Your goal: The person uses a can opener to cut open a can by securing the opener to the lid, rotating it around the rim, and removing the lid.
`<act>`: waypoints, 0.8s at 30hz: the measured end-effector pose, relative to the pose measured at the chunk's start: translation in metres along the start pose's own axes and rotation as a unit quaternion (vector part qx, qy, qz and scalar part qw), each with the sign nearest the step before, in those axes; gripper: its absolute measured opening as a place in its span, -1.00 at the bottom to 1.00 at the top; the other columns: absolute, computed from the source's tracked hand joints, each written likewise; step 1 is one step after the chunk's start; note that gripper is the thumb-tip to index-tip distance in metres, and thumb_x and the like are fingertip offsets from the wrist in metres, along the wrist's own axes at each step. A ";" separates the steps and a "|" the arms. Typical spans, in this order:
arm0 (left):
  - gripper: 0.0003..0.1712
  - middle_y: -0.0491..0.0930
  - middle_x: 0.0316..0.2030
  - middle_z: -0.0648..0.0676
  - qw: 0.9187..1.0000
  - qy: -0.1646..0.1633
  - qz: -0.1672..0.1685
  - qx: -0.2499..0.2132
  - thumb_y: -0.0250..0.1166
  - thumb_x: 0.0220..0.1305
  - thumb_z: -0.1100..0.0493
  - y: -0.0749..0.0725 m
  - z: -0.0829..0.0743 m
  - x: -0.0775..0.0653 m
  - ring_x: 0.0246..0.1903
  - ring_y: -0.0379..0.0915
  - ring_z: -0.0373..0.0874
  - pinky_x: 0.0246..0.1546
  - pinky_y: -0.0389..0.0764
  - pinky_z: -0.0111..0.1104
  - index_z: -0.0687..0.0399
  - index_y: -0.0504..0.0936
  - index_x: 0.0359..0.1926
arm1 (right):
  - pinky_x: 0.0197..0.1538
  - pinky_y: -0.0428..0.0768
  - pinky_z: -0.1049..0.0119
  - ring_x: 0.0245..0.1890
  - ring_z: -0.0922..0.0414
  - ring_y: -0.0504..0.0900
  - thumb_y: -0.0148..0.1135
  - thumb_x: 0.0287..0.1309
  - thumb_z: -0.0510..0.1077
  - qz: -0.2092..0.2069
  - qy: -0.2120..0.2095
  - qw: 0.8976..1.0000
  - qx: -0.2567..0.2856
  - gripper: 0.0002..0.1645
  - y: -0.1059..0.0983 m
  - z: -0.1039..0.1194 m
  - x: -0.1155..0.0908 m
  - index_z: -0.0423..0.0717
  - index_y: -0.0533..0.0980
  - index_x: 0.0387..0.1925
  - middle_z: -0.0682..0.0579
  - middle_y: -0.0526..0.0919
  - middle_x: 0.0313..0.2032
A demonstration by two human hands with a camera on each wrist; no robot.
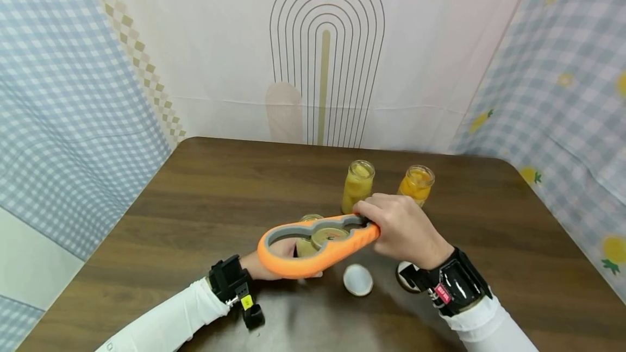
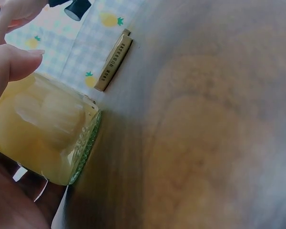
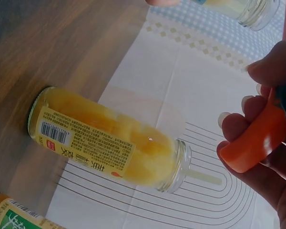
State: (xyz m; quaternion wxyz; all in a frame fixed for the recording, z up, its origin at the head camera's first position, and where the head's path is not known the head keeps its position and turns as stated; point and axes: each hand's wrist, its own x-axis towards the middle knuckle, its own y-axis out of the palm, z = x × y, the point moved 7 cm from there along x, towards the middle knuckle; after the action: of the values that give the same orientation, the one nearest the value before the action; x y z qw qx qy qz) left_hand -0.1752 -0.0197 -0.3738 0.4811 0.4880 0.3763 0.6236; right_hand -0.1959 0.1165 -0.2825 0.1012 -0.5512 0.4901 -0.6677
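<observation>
My left hand (image 1: 253,266) holds a glass jar (image 2: 43,124) of pale yellow fruit, its fingers and thumb around the side. Part of the jar is hidden behind the opener in the head view; in the right wrist view its bare glass neck (image 3: 262,14) shows. My right hand (image 1: 398,227) grips the handle of an orange and grey jar opener (image 1: 305,270), held over that jar. A gold lid (image 1: 330,235) shows within the opener's loop.
Two lidless jars stand behind on the brown table (image 1: 235,178): one of yellow fruit (image 1: 358,183) with a yellow label, one of orange fruit (image 1: 418,183). A lid (image 1: 358,280) lies white inside up near the front; another lid (image 1: 406,276) is partly behind the right wrist.
</observation>
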 end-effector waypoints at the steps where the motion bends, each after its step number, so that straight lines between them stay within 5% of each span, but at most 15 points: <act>1: -0.23 0.37 0.41 -0.11 0.962 0.026 0.007 0.273 0.06 0.47 0.06 0.002 -0.003 -0.001 0.04 0.38 -0.34 -0.22 0.39 -0.64 -0.18 0.02 0.61 | -0.49 0.56 0.27 -0.53 0.23 0.53 0.46 -0.43 -0.39 -0.003 -0.001 1.000 -0.004 -0.59 -0.001 -0.001 0.000 0.00 0.57 -0.41 0.17 0.58 -0.52; 2: -0.18 0.19 0.54 -0.08 0.766 0.061 -0.024 0.640 0.10 0.43 0.15 0.004 -0.008 -0.003 0.15 0.35 -0.26 -0.22 0.44 -0.60 -0.13 -0.01 0.62 | -0.50 0.56 0.27 -0.53 0.23 0.53 0.48 -0.42 -0.38 -0.007 -0.002 1.000 -0.008 -0.60 -0.002 -0.001 0.000 -0.01 0.57 -0.41 0.17 0.58 -0.53; 3: -0.12 0.00 0.61 -0.07 0.604 0.092 -0.057 0.790 0.14 0.38 0.23 0.008 -0.012 -0.005 0.20 0.32 -0.19 -0.24 0.49 -0.55 -0.10 -0.03 0.62 | -0.50 0.56 0.27 -0.53 0.23 0.54 0.49 -0.39 -0.36 -0.009 -0.003 1.000 -0.011 -0.61 -0.003 -0.002 -0.001 -0.01 0.57 -0.41 0.16 0.58 -0.53; 4: -0.06 -0.06 0.63 -0.03 0.517 0.122 -0.076 0.844 0.18 0.32 0.26 0.012 -0.015 -0.007 0.31 0.24 -0.13 -0.21 0.52 -0.49 -0.06 -0.04 0.62 | -0.50 0.57 0.27 -0.53 0.22 0.55 0.50 -0.39 -0.35 -0.011 -0.003 1.000 -0.014 -0.61 -0.004 -0.003 -0.001 -0.02 0.57 -0.41 0.15 0.59 -0.52; 5: -0.04 -0.05 0.62 -0.03 0.457 0.135 -0.092 0.874 0.21 0.29 0.30 0.014 -0.015 -0.009 0.18 0.29 -0.06 -0.37 0.49 -0.42 -0.09 -0.02 0.62 | -0.51 0.58 0.27 -0.54 0.22 0.55 0.50 -0.38 -0.36 -0.012 -0.003 1.000 -0.016 -0.61 -0.005 -0.003 -0.001 -0.03 0.57 -0.40 0.14 0.60 -0.52; 7: -0.02 -0.01 0.62 -0.02 0.474 0.143 -0.100 0.863 0.20 0.25 0.36 0.011 -0.018 -0.011 -0.03 0.32 0.02 -0.49 0.40 -0.37 -0.13 0.02 0.61 | -0.51 0.59 0.28 -0.54 0.22 0.57 0.50 -0.35 -0.36 -0.014 -0.002 1.000 -0.017 -0.63 -0.006 -0.004 -0.002 -0.04 0.57 -0.40 0.13 0.62 -0.51; 8: -0.01 0.02 0.61 -0.03 0.476 0.148 -0.108 0.860 0.21 0.23 0.40 0.009 -0.020 -0.012 -0.08 0.31 0.05 -0.49 0.39 -0.35 -0.13 0.04 0.61 | -0.51 0.59 0.28 -0.54 0.23 0.57 0.50 -0.33 -0.36 -0.014 -0.002 1.000 -0.017 -0.65 -0.007 -0.005 -0.003 -0.05 0.58 -0.40 0.13 0.62 -0.51; 9: 0.01 0.06 0.60 -0.03 0.469 0.152 -0.118 0.862 0.22 0.20 0.44 0.007 -0.022 -0.013 -0.07 0.33 0.03 -0.42 0.42 -0.35 -0.12 0.06 0.61 | -0.52 0.59 0.29 -0.54 0.23 0.57 0.50 -0.31 -0.36 -0.015 -0.002 1.000 -0.016 -0.66 -0.008 -0.005 -0.003 -0.05 0.58 -0.40 0.13 0.62 -0.51; 14: -0.41 0.62 0.08 -0.13 0.358 0.166 -0.285 0.874 0.47 0.22 0.21 -0.011 -0.046 -0.038 -0.07 0.52 -0.23 -0.04 0.54 -0.43 -0.17 0.51 0.24 | -0.60 0.50 0.37 -0.65 0.31 0.46 0.51 -0.21 -0.33 -0.020 -0.002 1.000 -0.016 -0.66 -0.010 -0.004 -0.003 -0.02 0.51 -0.42 0.20 0.51 -0.61; 16: -0.59 0.64 -0.15 -0.12 0.339 0.151 -0.333 0.867 0.50 0.22 0.09 -0.018 -0.052 -0.045 -0.17 0.56 -0.29 0.02 0.58 -0.41 -0.14 0.57 0.05 | -0.64 0.44 0.40 -0.69 0.34 0.38 0.50 -0.20 -0.31 -0.021 -0.001 1.000 -0.021 -0.64 -0.011 -0.004 -0.003 -0.02 0.47 -0.40 0.24 0.42 -0.65; 19: -0.56 0.64 -0.14 -0.02 0.352 0.137 -0.348 0.858 0.48 0.24 0.08 -0.022 -0.055 -0.048 -0.15 0.56 -0.24 0.02 0.60 -0.36 -0.02 0.54 0.09 | -0.68 0.39 0.42 -0.71 0.36 0.32 0.44 -0.23 -0.30 -0.021 0.000 0.999 -0.027 -0.63 -0.011 -0.004 -0.003 -0.06 0.46 -0.35 0.24 0.36 -0.66; 24: -0.40 0.63 -0.02 -0.11 0.344 0.138 -0.378 0.848 0.50 0.22 0.04 -0.021 -0.058 -0.052 -0.03 0.56 -0.27 0.12 0.54 -0.38 -0.09 0.46 0.22 | -0.66 0.44 0.40 -0.67 0.32 0.35 0.44 -0.35 -0.30 -0.011 0.010 1.000 -0.022 -0.50 -0.010 -0.006 -0.005 -0.14 0.47 -0.23 0.19 0.47 -0.56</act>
State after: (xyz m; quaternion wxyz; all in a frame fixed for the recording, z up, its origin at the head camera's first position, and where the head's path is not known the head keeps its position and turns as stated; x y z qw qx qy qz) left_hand -0.2235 -0.0646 -0.4207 -0.0650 0.3476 0.9093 -0.2192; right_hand -0.1954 0.1282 -0.2773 0.0773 -0.5521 0.4995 -0.6631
